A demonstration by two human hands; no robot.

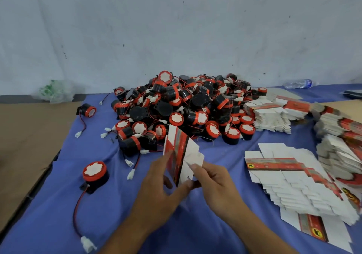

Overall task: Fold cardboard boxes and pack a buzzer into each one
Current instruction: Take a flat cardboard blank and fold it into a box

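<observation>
A crumpled plastic bag (pixel 56 91) is seen far left. A loose buzzer (pixel 95 172) is laid on the blue cloth (pixel 49 204), its wire trailed toward the near edge. The buzzer pile (pixel 186 107) is heaped at centre, its front partly hidden by a half-folded box (pixel 180 152). The box's printed side is gripped by the left hand (pixel 156 189), and a white flap is pinched by the right hand (pixel 213 183). Flat boxes (pixel 290 175) are fanned at right, with a bottle (pixel 298 83) laid behind.
</observation>
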